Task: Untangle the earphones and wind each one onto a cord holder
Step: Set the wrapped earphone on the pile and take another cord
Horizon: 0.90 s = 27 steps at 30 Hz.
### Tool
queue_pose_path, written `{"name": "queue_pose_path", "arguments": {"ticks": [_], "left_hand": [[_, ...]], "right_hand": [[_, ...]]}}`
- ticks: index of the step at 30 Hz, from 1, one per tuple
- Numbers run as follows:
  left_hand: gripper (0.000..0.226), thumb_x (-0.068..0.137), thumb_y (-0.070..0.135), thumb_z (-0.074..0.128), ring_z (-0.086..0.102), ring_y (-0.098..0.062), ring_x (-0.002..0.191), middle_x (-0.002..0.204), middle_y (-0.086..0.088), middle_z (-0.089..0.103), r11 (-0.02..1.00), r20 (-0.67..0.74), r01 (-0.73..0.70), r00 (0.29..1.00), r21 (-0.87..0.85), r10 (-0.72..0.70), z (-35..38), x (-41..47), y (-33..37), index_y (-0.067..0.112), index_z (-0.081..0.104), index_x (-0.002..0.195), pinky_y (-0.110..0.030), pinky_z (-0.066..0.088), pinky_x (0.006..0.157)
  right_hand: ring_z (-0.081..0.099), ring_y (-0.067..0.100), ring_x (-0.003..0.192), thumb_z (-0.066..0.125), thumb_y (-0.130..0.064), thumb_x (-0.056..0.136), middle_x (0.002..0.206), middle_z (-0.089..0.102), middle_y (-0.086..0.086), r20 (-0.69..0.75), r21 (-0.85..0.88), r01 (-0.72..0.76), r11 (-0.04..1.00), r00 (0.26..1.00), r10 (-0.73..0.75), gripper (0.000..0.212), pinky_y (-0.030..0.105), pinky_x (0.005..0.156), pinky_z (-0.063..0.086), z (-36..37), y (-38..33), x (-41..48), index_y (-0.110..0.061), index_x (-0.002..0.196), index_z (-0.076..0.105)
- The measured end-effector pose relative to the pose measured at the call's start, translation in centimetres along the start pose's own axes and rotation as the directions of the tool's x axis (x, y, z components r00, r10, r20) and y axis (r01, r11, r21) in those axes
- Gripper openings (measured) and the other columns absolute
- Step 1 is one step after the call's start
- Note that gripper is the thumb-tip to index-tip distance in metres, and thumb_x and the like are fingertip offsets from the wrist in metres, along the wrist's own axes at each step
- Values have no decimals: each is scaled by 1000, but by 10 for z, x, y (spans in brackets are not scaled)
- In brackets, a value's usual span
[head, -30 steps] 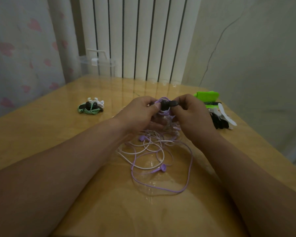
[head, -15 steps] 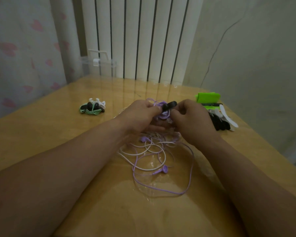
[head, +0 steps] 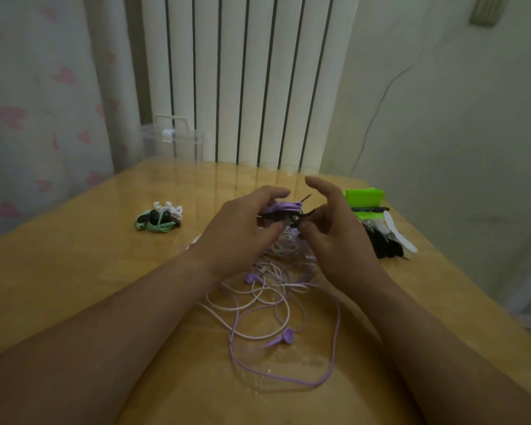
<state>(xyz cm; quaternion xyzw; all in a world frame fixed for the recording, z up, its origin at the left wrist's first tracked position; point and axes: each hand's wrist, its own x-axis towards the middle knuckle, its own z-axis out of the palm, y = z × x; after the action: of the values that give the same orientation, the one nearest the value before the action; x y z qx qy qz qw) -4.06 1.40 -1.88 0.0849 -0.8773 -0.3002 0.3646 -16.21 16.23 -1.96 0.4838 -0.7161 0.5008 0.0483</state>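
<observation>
Gripping the cord holder [head: 284, 211], left hand [head: 239, 237] fingers curl round it; right hand [head: 337, 237] splays wide beside.

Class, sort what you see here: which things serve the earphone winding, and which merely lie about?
Job in hand: cord holder in left hand, loose purple earphones, wound bundle, spare holders.
Lying about: green object, pen, clear box.

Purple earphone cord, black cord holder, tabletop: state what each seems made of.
Purple earphone cord: looks like soft rubbery plastic, matte; it lies in limp loops. Black cord holder: probably flexible plastic or silicone, too blurred to be sure. Tabletop: wood-look with a glossy coat; it mirrors the radiator and its stripes.
</observation>
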Motion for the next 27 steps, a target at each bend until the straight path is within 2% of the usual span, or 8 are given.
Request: {"name": "queue_pose_path", "arguments": {"ticks": [2, 4, 8, 12, 15, 19, 23, 27], "left_hand": [[59, 96, 18, 72, 66, -5, 114, 126, 9, 70, 999, -29, -33, 999, 38, 35, 0, -1, 1, 31, 51, 149, -28, 55, 101], [53, 96, 16, 73, 67, -6, 113, 125, 9, 70, 995, -69, -81, 994, 49, 84, -1, 0, 3, 28, 52, 143, -33, 56, 100], [30, 96, 12, 73, 66, -5, 115, 121, 7, 70, 985, -157, -169, 972, 43, 174, -1, 2, 5, 25, 53, 115, -38, 57, 96], [41, 96, 11, 73, 67, -7, 117, 125, 6, 70, 970, -229, -237, 943, 51, 242, -1, 2, 10, 35, 42, 108, -36, 58, 96], [41, 96, 14, 74, 68, -9, 114, 124, 8, 70, 968, -237, -246, 939, 36, 248, 0, 2, 10, 32, 42, 116, -37, 58, 94], [68, 95, 7, 73, 66, -7, 122, 132, 6, 69, 958, -185, -281, 940, 64, 288, 0, 3, 7, 27, 46, 153, -30, 55, 103], [44, 94, 7, 71, 66, -15, 118, 129, -1, 70, 916, -229, -362, 890, 175, 395, 1, 4, 7, 12, 64, 138, -33, 54, 100], [38, 96, 15, 70, 68, -13, 112, 124, -1, 73, 919, -203, -357, 900, 168, 387, 1, 4, 6, 11, 66, 134, -28, 55, 97]], "right_hand": [[67, 6, 82, 63, -10, 101, 86, 67, -9, -1, -30, 55, 998, 998, -55, 51, 21, 67, 53, -1, 0, 0, -38, 141, 48], [68, 5, 83, 63, -10, 102, 87, 69, -13, -26, -16, 83, 996, 996, -83, 36, 21, 66, 52, -1, -1, 1, -35, 127, 55], [67, 9, 89, 66, -10, 101, 96, 68, -12, -112, -43, 165, 985, 979, -169, 27, 38, 73, 58, 0, -2, 2, -32, 114, 57], [65, 10, 90, 67, -11, 100, 101, 67, -10, -166, -100, 240, 966, 953, -254, 23, 41, 74, 57, -1, 0, 5, -27, 114, 59], [65, 12, 93, 65, -11, 101, 105, 67, -7, -182, -148, 281, 948, 935, -305, 20, 42, 75, 57, -2, 1, 6, -23, 116, 61], [64, 15, 91, 66, -8, 100, 105, 67, -4, -204, -213, 329, 920, 906, -371, 26, 45, 72, 56, -5, 0, 6, -27, 116, 59], [64, 14, 93, 66, -7, 99, 107, 67, -4, -215, -249, 358, 900, 885, -412, 31, 42, 73, 56, -5, -3, 6, -30, 117, 57], [65, 9, 95, 63, -9, 101, 106, 67, -7, -209, -200, 303, 932, 916, -343, 23, 37, 77, 58, -3, -2, 7, -25, 117, 60]]}}
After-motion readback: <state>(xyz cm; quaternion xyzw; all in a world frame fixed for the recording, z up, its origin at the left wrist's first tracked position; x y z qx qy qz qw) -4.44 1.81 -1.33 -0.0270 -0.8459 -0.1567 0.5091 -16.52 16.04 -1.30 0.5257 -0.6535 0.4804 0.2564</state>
